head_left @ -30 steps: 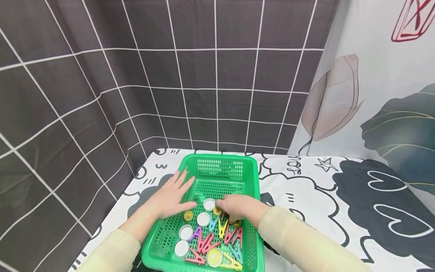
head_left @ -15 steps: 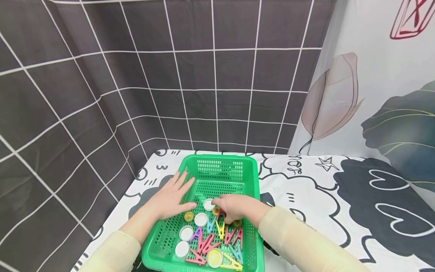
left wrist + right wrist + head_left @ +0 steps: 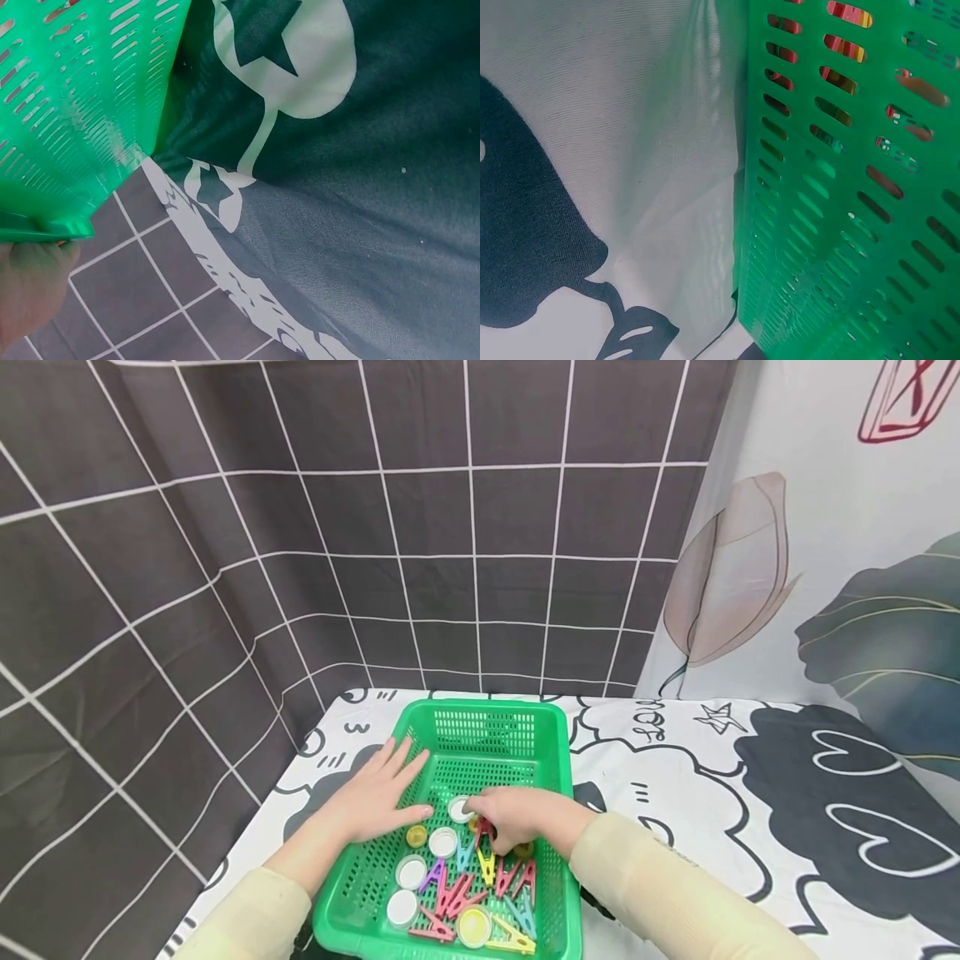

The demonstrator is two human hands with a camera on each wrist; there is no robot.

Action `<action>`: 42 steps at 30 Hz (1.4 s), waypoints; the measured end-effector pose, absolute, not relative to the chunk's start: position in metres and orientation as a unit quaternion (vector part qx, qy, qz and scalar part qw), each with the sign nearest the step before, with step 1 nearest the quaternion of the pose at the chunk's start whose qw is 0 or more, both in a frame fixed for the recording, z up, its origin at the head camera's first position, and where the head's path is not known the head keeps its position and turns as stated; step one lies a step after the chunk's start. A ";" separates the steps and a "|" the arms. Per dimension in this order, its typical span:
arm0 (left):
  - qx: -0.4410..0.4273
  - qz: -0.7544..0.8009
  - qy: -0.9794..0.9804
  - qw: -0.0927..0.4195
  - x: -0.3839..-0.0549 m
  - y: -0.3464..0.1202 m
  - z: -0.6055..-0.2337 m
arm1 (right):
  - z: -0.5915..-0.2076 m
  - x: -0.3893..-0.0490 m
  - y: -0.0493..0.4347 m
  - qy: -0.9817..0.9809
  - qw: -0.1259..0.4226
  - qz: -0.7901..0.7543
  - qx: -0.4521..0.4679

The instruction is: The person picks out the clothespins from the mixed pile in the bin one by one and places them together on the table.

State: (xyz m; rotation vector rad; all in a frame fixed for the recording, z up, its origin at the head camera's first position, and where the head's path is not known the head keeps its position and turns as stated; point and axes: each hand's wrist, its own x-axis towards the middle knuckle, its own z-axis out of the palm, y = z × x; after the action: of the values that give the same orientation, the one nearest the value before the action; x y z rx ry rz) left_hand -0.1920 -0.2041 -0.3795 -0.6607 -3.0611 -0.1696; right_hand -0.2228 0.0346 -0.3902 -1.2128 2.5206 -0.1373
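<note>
Rests the left hand (image 3: 371, 802) across the left rim of a green rectangular plastic basket (image 3: 491, 770), fingers straight and fanned, thumb pointing inward over the interior. Touches the same rim in the left wrist view, with only part of the hand showing. Reaches over the basket's right side with the right hand (image 3: 517, 820), fingers bent downward, pinching a small red plastic clothespin (image 3: 484, 830) partly hidden by the fingers. Holds this clothespin inside the basket, right of the middle; cannot tell contact with the floor from clearance above it.

Contains, just left of the right fingertips, a round white plastic cap (image 3: 459, 810), with a small amber cap (image 3: 416, 836) farther left, near the left thumb. Contains, nearer the body, a light-blue clothespin (image 3: 465, 855), a yellow clothespin (image 3: 488, 867) and a purple clothespin (image 3: 432, 876), followed by scattered pink clothespins (image 3: 459, 899) and a large round yellow-centred lid (image 3: 474, 927) beside the near wall.

Stands on a white cloth (image 3: 660, 777) with black doodles, in front of a dark grey curtain (image 3: 517, 518) with white grid lines. Shows the basket's slotted outer wall close up in the right wrist view.
</note>
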 end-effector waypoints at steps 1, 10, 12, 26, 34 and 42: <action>-0.211 -0.055 -0.976 0.001 -0.192 -0.204 -0.379 | -0.390 -0.223 0.035 0.885 0.169 -0.048 -0.431; -0.216 -0.047 -0.975 -0.005 -0.191 -0.202 -0.375 | -0.386 -0.224 0.039 0.878 0.156 -0.067 -0.448; -0.218 -0.045 -0.975 -0.003 -0.191 -0.202 -0.375 | -0.384 -0.224 0.039 0.880 0.154 -0.071 -0.444; -0.222 -0.064 -0.973 -0.005 -0.191 -0.199 -0.378 | -0.360 -0.230 0.052 0.877 0.113 -0.109 -0.454; -0.212 -0.046 -0.976 -0.016 -0.189 -0.200 -0.376 | -0.342 -0.240 0.083 0.872 0.073 -0.170 -0.453; -0.215 -0.048 -0.975 -0.012 -0.189 -0.202 -0.374 | -0.334 -0.248 0.125 0.872 0.048 -0.248 -0.418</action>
State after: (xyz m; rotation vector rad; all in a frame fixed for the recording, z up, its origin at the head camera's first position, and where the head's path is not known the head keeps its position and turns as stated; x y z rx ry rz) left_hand -0.1893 -0.2018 -0.3740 -0.6799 -3.0875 -0.1514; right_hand -0.2484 0.1246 -0.3341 -1.2746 2.6597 -0.7565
